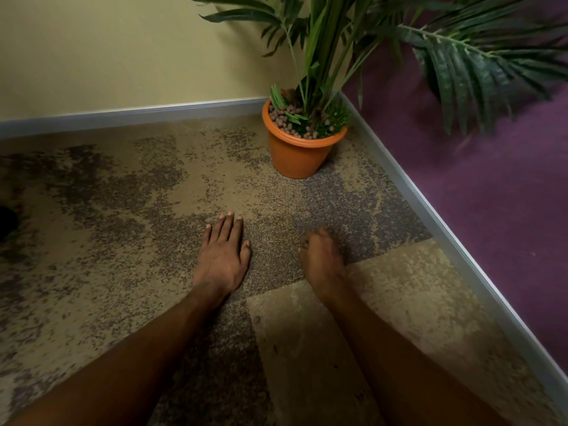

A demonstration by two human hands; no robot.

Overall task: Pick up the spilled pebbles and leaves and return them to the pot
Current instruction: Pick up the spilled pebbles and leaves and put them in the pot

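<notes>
Pot (298, 158): orange, round, rimmed, upright in the corner of the room, at 12 o'clock in the view. It holds brown pebbles (284, 121) heaped to the rim, thickest on its 9 o'clock side. Short green leaves (295, 117) lie across the pebbles, with a tuft of grass (333, 118) on the 3 o'clock side. Palm stems (319, 56) rise from the middle, and the fronds spread out toward 1 and 2 o'clock.

Left hand (221, 256): palm down, flat on the carpet (107, 241), fingers straight and close together, thumb a little apart. Nothing in it. Pot lies at 1 o'clock from this hand, well apart.

Right hand (321, 259): just beside the left, at its 3 o'clock, low over the carpet and blurred. Fingers look curled in toward the thumb; cannot tell whether they pinch anything. Pot at roughly 12 o'clock from it, well apart.

Both forearms bare, coming in from 6 o'clock.

Surface: carpet tiles mottled tan and grey-brown; a paler tile sits under the right forearm. The speckle makes loose bits hard to pick out.

Room: yellow wall (107, 50) at 11 o'clock, purple wall (491, 195) at 3 o'clock, grey skirting (123, 116) along both. Dark object (6, 221) at the 9 o'clock edge, too cut off to tell
</notes>
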